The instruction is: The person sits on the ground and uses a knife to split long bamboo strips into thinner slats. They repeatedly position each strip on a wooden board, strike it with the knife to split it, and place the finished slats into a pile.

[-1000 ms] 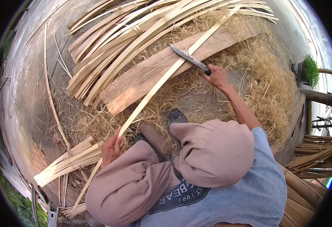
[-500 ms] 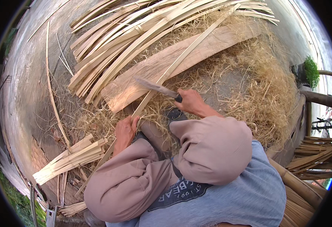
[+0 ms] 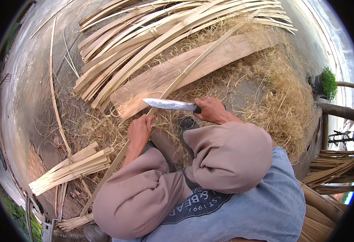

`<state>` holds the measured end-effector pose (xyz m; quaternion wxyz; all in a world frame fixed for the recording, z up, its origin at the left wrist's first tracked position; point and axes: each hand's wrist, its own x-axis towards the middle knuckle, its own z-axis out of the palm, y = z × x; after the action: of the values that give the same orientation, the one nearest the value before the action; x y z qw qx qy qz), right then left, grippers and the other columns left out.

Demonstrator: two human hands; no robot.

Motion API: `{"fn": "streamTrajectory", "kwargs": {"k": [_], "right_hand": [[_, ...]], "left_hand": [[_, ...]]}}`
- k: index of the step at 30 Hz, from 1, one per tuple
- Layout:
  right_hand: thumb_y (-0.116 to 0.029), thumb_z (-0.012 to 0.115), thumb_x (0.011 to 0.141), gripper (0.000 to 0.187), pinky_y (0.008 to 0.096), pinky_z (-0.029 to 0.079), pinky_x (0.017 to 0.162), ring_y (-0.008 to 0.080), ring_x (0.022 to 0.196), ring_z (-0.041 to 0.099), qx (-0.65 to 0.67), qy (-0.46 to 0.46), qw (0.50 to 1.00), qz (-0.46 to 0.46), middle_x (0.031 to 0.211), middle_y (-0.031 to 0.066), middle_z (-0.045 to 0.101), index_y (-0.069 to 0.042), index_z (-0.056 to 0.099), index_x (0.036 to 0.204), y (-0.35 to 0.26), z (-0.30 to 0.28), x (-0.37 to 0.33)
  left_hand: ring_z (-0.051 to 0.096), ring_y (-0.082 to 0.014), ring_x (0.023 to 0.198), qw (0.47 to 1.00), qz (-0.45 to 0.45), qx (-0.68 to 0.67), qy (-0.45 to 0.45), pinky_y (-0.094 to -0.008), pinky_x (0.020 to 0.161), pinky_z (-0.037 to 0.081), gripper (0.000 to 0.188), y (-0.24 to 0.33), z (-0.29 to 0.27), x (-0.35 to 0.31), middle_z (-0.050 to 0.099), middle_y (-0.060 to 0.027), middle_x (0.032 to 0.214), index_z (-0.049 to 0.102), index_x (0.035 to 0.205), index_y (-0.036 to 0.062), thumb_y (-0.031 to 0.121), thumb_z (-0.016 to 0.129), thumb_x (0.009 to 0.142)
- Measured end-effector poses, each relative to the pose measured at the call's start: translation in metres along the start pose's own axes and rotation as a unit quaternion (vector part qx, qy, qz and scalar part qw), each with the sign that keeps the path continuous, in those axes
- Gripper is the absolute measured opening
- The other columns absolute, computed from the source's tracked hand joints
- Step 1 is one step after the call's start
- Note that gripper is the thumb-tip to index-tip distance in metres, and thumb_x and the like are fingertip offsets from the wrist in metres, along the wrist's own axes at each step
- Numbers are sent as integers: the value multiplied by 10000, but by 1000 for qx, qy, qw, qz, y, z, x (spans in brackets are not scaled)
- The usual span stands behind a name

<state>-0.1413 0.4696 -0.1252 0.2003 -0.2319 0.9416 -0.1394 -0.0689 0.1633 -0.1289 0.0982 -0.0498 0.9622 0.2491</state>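
Observation:
My right hand (image 3: 211, 110) is closed round the dark handle of a long knife (image 3: 169, 104), whose bright blade points left. The blade lies across a long, pale bamboo strip (image 3: 182, 78), just above my other hand; whether its edge touches the strip I cannot tell. My left hand (image 3: 140, 128) grips that same strip in front of my left knee. From there the strip runs up and right over a wide wooden board (image 3: 144, 88), and down and left past my leg.
Beyond the board lies a large pile of split bamboo strips (image 3: 120, 64). Curly shavings (image 3: 282, 101) cover the ground to the right and around my feet. A small tied bundle of strips (image 3: 72, 168) lies at the left. A green plant (image 3: 329, 82) stands far right.
The knife has come down along the strip towards my left hand, its blade turning to show a bright flat side. My right hand has shifted slightly right.

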Motion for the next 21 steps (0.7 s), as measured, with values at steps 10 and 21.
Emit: {"fn": "streamTrajectory", "kwargs": {"k": [10,21], "right_hand": [[-357,747,814,355,493,579,753,402,793,721,46,36,990,127,786,233,712,-13,700,890,26,-22,20],[-435,688,806,469,489,567,742,405,777,722,6,191,932,307,763,263,702,34,695,804,215,-84,32]], "left_hand": [[628,-451,634,999,-16,18,38,-523,566,468,370,-26,6,-29,626,-231,653,632,827,31,354,650,1005],[648,-318,626,981,-155,-42,-105,-406,592,495,293,-200,-55,-180,691,-140,759,719,1089,86,345,729,952]]}}
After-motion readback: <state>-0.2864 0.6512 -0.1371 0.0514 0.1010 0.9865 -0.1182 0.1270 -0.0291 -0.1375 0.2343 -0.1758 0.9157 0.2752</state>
